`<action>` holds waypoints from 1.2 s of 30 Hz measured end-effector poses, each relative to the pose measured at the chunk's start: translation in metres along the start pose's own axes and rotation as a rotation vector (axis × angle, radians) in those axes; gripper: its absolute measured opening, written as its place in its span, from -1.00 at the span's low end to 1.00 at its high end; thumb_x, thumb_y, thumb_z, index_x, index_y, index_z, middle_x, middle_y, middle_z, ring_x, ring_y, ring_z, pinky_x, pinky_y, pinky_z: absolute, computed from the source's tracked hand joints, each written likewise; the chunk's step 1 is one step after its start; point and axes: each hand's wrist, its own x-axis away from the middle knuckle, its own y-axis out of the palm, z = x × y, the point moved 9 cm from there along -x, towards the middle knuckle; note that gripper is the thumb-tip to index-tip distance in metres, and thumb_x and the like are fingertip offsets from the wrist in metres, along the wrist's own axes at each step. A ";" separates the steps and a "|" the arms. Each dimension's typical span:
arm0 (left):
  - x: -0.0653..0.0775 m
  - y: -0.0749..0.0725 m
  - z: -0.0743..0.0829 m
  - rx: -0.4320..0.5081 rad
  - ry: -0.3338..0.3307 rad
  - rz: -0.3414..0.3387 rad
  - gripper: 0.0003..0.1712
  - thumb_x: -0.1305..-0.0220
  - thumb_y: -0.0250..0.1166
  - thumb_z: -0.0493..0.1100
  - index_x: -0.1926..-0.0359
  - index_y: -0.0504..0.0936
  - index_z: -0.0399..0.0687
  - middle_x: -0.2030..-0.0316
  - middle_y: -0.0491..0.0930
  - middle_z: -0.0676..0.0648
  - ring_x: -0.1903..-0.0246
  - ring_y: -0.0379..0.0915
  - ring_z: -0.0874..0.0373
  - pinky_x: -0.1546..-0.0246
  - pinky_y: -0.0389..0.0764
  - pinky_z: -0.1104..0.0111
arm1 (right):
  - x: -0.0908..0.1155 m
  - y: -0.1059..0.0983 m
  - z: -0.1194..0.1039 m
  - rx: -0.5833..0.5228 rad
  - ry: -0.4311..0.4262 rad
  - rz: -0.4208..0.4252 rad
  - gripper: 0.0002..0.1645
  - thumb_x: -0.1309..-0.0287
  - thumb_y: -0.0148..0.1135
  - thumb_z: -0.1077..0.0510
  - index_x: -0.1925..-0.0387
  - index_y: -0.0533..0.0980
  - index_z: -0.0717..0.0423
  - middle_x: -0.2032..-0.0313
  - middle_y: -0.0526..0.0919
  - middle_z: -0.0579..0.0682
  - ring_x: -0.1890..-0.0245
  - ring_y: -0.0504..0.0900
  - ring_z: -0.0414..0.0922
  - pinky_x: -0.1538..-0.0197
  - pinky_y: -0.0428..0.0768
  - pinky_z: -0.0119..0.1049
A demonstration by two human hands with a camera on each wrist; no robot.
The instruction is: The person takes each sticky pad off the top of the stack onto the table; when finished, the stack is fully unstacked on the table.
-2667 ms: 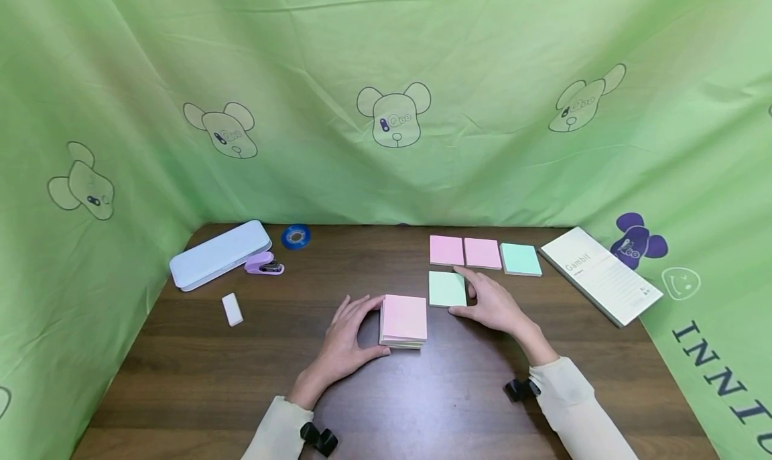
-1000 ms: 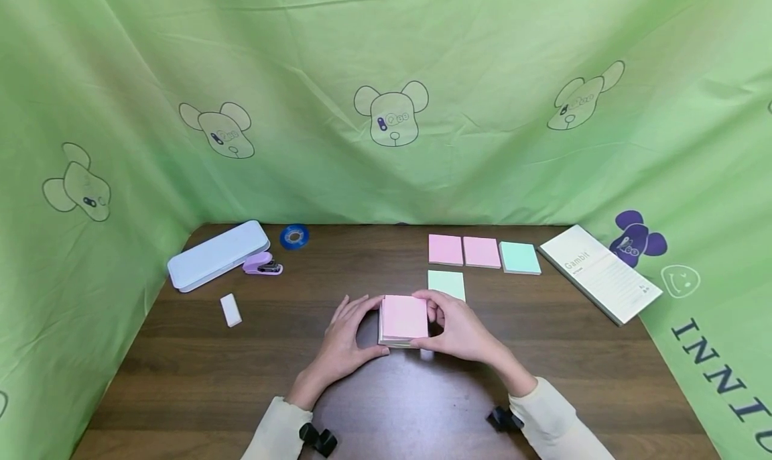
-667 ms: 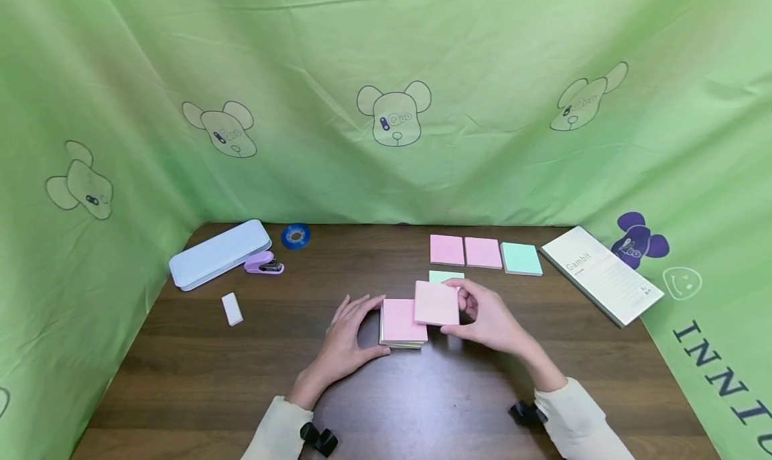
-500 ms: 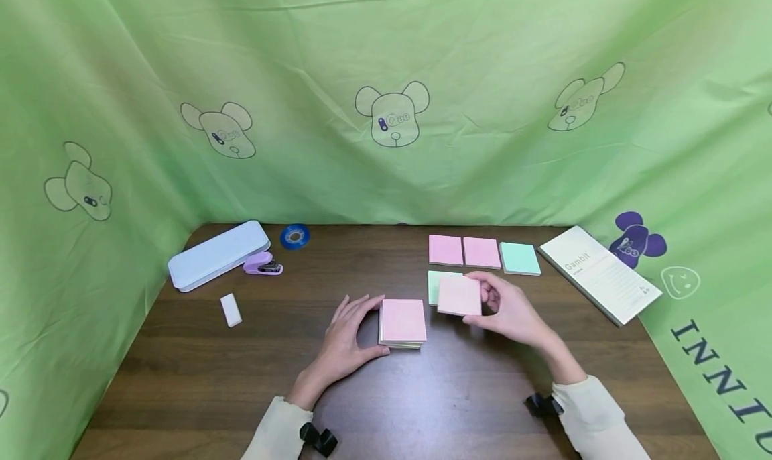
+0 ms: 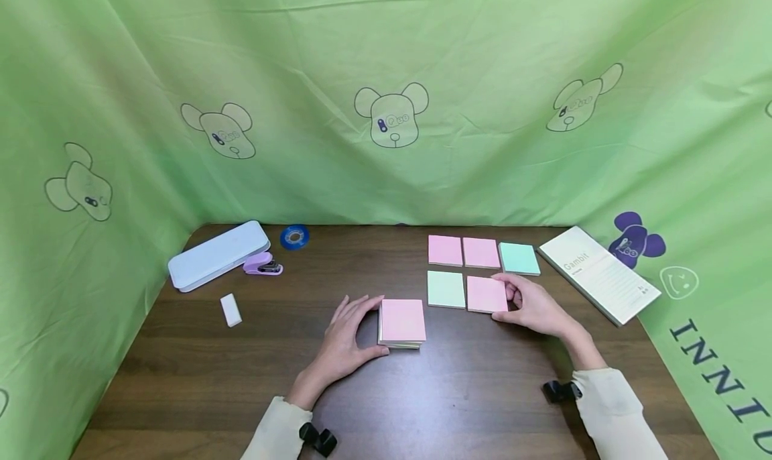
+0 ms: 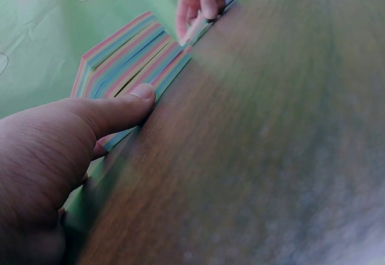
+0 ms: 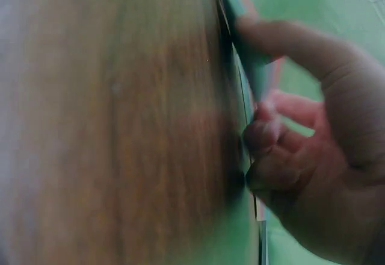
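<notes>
We saw the left hand [image 5: 339, 349] curved against the left side of the stack of sticky-note pads [image 5: 403, 320], thumb at the near corner and fingers at the far one, holding it upright on the table [image 5: 181, 379]. The right hand [image 5: 538, 306] pinched a loose pink pad [image 5: 486, 294] by its right edge, to the right of the stack and a little beyond it. The right wrist view was too blurred for us to tell whether that pad lay fully flat.

Between it and the stack, further back than the stack's top face, sat a pale green pad [image 5: 446, 290]. Well beyond the stack and to its right ran a row of two pink pads [image 5: 463, 251] and a turquoise pad [image 5: 520, 259], with the Gambit notebook [image 5: 599, 275] furthest right. Left of the stack, well apart, we had a white eraser [image 5: 231, 310] and, further back, a lilac stapler [image 5: 263, 264].

We judged the gaps narrow: if the pinching fingers let go unevenly, the pink pad could twist or nudge the pale green one. The stack's edges were slightly uneven on its near side, so a sideways push from the left thumb could, we thought, shear its upper layers.
</notes>
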 end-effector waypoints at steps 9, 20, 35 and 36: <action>0.001 0.001 0.000 0.002 0.000 0.007 0.13 -0.13 0.77 0.05 -0.66 0.41 0.11 -0.48 0.59 -0.04 -0.60 0.32 -0.14 -0.72 -0.05 -0.27 | -0.003 0.001 0.010 0.064 0.060 -0.013 -0.08 -0.03 0.78 0.18 -0.35 0.50 0.37 0.31 0.53 -0.06 0.44 0.38 -0.29 0.37 0.38 -0.40; 0.001 0.001 -0.002 -0.002 0.006 0.014 0.14 -0.12 0.77 0.04 -0.66 0.40 0.13 -0.48 0.58 -0.03 -0.59 0.33 -0.14 -0.71 -0.02 -0.29 | -0.004 0.003 0.009 0.098 0.070 -0.019 -0.01 -0.11 0.76 0.12 -0.47 0.46 0.35 0.33 0.52 -0.07 0.44 0.36 -0.30 0.35 0.36 -0.37; 0.000 0.001 -0.003 -0.017 -0.009 0.013 0.19 -0.08 0.79 0.03 -0.66 0.40 -0.11 -0.42 0.63 -0.11 -0.58 0.35 -0.14 -0.74 -0.04 -0.19 | 0.001 -0.001 -0.036 -0.013 -0.074 0.172 -0.22 -0.22 0.65 0.24 -0.44 0.55 0.19 0.47 0.40 -0.14 0.47 0.32 -0.31 0.37 0.34 -0.42; 0.000 0.001 -0.004 -0.019 -0.013 0.004 0.18 -0.09 0.79 0.04 -0.65 0.42 -0.12 -0.44 0.61 -0.13 -0.59 0.33 -0.15 -0.74 -0.06 -0.18 | 0.000 0.002 -0.043 -0.028 -0.092 0.172 -0.22 -0.22 0.65 0.25 -0.43 0.56 0.20 0.48 0.40 -0.15 0.47 0.32 -0.31 0.39 0.35 -0.42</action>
